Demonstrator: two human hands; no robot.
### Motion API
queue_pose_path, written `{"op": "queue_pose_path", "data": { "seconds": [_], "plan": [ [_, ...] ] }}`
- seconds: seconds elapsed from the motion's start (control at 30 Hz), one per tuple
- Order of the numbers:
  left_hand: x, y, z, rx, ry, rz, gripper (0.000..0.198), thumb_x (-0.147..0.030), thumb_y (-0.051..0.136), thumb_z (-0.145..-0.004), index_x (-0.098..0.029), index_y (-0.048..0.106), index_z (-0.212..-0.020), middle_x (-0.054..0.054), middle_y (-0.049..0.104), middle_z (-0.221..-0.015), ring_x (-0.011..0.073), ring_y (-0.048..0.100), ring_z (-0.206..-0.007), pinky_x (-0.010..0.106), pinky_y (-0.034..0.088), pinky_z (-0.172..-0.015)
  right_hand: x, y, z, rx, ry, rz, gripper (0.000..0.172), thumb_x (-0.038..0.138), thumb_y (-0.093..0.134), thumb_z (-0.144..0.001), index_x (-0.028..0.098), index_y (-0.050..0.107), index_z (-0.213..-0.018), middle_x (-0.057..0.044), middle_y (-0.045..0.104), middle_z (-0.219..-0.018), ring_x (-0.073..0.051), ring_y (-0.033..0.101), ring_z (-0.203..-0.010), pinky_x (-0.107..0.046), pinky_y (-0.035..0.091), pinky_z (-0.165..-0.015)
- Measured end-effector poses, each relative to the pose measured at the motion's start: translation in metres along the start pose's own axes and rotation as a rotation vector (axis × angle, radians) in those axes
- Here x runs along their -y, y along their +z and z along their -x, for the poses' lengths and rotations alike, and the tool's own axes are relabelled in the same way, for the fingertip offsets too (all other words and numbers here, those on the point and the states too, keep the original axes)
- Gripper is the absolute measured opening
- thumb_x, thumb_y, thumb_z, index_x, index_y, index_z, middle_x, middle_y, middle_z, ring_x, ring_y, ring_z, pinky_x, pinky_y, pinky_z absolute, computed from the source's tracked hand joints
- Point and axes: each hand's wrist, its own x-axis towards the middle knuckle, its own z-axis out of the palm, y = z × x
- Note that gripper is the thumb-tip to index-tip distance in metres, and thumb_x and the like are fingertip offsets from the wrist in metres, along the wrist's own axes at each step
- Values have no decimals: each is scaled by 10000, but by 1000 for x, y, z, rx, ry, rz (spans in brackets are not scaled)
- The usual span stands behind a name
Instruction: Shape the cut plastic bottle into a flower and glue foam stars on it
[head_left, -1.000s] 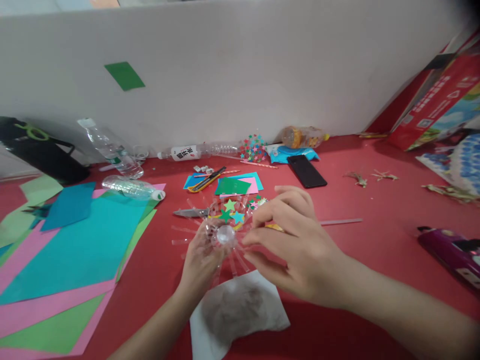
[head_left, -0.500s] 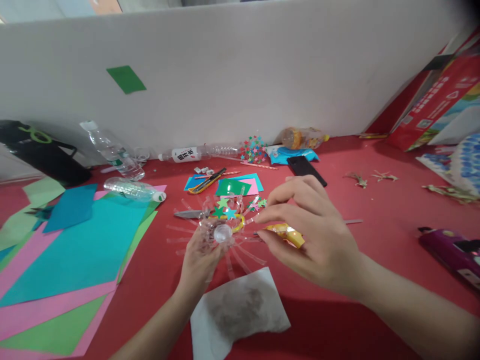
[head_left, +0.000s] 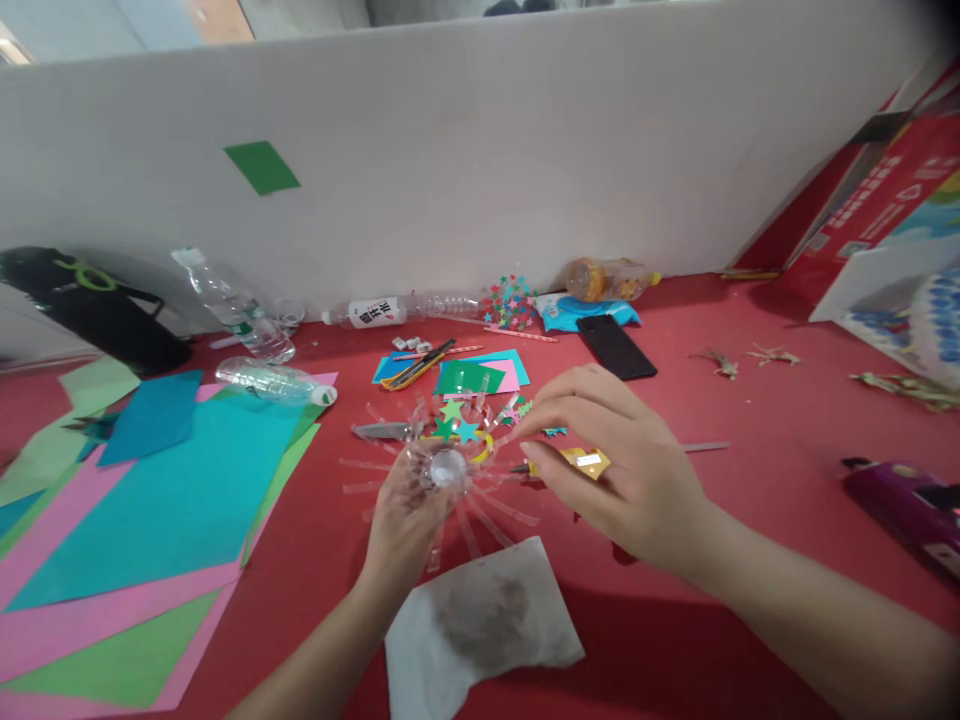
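Note:
My left hand (head_left: 405,505) is closed around a cut plastic bottle top (head_left: 448,468), whose clear strips fan outward all round. Green and light-blue paper stars (head_left: 454,425) show just behind its neck. My right hand (head_left: 615,460) is to the right of the bottle top, thumb and forefinger pinched at what looks like the end of one clear strip (head_left: 501,441). Scissors (head_left: 382,430) lie beneath the strips, with part of a yellow handle showing. A yellow tool with a dark pointed tip (head_left: 589,461) lies on the table, partly hidden behind my right hand.
Coloured paper sheets (head_left: 165,510) cover the left side. A stained white cloth (head_left: 487,620) lies in front. Along the back are plastic bottles (head_left: 240,310), a box cutter (head_left: 420,365), a star-covered ball (head_left: 510,303) and a black phone (head_left: 616,347). A purple device (head_left: 907,510) lies right.
The fingertips of my right hand have come closer together beside the strips. My left hand still holds the bottle top, and its strips have turned slightly. The whole view has shifted a little.

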Motion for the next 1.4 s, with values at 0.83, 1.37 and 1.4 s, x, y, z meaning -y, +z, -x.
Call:
{"op": "queue_pose_path", "data": {
  "seconds": [0.83, 1.37, 1.4],
  "plan": [
    [-11, 14, 6, -53, -109, -84, 420, -371, 811, -639, -176, 645, -973, 74, 763, -920, 227, 733, -775, 312, 588, -676, 11, -2, 0, -46, -94, 56, 111, 71, 544, -883, 140, 631, -877, -61, 644, -851, -157, 553, -801, -337, 459, -724],
    [-4, 12, 9, -76, 11, -64, 333, -184, 788, -601, -217, 607, -879, 18, 747, -897, 200, 709, -838, 320, 551, -811, 22, 9, 9, 15, -100, 102, 90, 132, 583, -891, 141, 643, -957, -50, 662, -896, -163, 538, -815, -350, 431, -754],
    [-3, 12, 10, -73, 6, -73, 332, -173, 785, -599, -218, 603, -873, 20, 747, -890, 202, 710, -827, 318, 552, -796, 22, 9, 9, 15, -99, 112, 101, 143, 588, -892, 140, 649, -973, -52, 656, -900, -167, 539, -830, -352, 430, -766]
  ]
}}
